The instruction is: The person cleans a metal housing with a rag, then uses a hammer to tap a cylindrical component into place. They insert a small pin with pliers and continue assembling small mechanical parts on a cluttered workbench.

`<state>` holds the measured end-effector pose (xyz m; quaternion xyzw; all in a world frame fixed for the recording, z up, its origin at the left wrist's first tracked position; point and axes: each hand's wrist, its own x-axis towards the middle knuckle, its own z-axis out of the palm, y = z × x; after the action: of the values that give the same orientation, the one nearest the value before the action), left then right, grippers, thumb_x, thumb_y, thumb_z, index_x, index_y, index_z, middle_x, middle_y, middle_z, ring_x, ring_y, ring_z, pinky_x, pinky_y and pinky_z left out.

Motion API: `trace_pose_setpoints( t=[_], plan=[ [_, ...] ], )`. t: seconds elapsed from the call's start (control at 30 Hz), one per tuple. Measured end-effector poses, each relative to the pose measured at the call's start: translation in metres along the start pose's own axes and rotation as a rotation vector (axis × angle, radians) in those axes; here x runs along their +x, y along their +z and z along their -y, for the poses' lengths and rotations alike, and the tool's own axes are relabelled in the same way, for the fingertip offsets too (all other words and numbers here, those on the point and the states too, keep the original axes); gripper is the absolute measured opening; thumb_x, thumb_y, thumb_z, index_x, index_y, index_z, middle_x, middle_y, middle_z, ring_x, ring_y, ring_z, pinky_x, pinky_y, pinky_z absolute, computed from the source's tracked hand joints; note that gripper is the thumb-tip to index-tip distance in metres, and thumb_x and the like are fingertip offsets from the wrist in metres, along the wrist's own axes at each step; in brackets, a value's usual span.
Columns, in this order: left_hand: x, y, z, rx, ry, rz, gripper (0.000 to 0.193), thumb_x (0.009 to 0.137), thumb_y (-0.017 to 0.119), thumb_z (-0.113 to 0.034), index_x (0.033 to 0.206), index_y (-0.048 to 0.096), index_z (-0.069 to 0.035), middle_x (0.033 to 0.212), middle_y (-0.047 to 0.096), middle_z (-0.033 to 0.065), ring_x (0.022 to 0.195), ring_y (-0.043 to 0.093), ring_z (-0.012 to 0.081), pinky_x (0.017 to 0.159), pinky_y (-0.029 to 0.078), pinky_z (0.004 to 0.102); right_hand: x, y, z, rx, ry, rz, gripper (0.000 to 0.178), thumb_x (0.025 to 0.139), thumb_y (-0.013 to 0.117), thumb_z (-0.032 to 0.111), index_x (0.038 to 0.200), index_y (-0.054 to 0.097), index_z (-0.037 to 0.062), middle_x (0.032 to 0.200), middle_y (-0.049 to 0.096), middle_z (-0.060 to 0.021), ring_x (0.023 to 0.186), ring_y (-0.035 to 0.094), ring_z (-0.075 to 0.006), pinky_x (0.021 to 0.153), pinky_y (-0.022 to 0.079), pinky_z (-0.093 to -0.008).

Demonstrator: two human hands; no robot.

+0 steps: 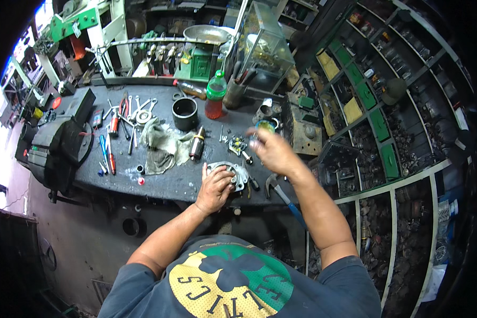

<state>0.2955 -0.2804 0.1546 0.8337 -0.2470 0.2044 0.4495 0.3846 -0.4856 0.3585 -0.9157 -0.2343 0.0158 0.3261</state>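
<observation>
My left hand [215, 189] lies over a grey cast-metal housing [242, 176] near the bench's front edge, its fingers bent over the part. My right hand [274, 151] is raised to the right of the housing, beside a small open tub with yellowish-green contents [265, 126]. Motion smears its fingers, so whether they hold anything is unclear. Behind the housing lie a cluster of small parts [237, 143] and a motor armature [197, 143]. A claw hammer with a blue handle [286, 199] rests to the right, partly over the edge.
A crumpled rag [164, 142], a dark metal cylinder [185, 113] and a green-capped bottle of red liquid [215, 98] occupy the bench [164, 186]. Wrenches [141, 109] and screwdrivers [110, 155] lie left, near a large bench vise [55, 146]. Parts shelves [379, 127] stand right.
</observation>
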Motion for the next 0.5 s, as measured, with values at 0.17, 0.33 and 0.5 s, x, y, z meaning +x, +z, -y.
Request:
trace_pose_setpoints(
  t=[0.17, 0.33, 0.5],
  plan=[
    [0.010, 0.004, -0.008, -0.024, -0.015, 0.077, 0.019, 0.099, 0.076, -0.017, 0.117, 0.074, -0.013, 0.139, 0.070, 0.0006, 0.146, 0.056, 0.0307, 0.127, 0.017, 0.0796, -0.044, 0.097, -0.194, -0.325, 0.325, 0.278, 0.047, 0.098, 0.076, 0.016, 0.143, 0.069, 0.0035, 0.127, 0.075, -0.0290, 0.122, 0.071, -0.0460, 0.106, 0.057, -0.0528],
    [0.003, -0.011, -0.005, 0.078, -0.063, 0.184, 0.024, 0.103, 0.073, -0.022, 0.125, 0.073, -0.014, 0.149, 0.064, 0.0026, 0.151, 0.052, 0.0308, 0.127, 0.017, 0.0789, -0.032, 0.089, -0.114, -0.228, 0.024, 0.108, 0.048, 0.098, 0.078, 0.017, 0.143, 0.068, 0.0066, 0.129, 0.073, -0.0221, 0.120, 0.071, -0.0424, 0.104, 0.057, -0.0493],
    [0.004, -0.012, -0.009, 0.085, -0.045, 0.172, 0.031, 0.105, 0.072, -0.023, 0.135, 0.071, -0.015, 0.153, 0.061, 0.0042, 0.154, 0.048, 0.0336, 0.130, 0.015, 0.0762, -0.034, 0.046, -0.009, -0.135, -0.496, 0.415, 0.033, 0.097, 0.077, 0.018, 0.128, 0.075, 0.0064, 0.121, 0.077, -0.0202, 0.112, 0.075, -0.0401, 0.098, 0.061, -0.0500]
  ],
)
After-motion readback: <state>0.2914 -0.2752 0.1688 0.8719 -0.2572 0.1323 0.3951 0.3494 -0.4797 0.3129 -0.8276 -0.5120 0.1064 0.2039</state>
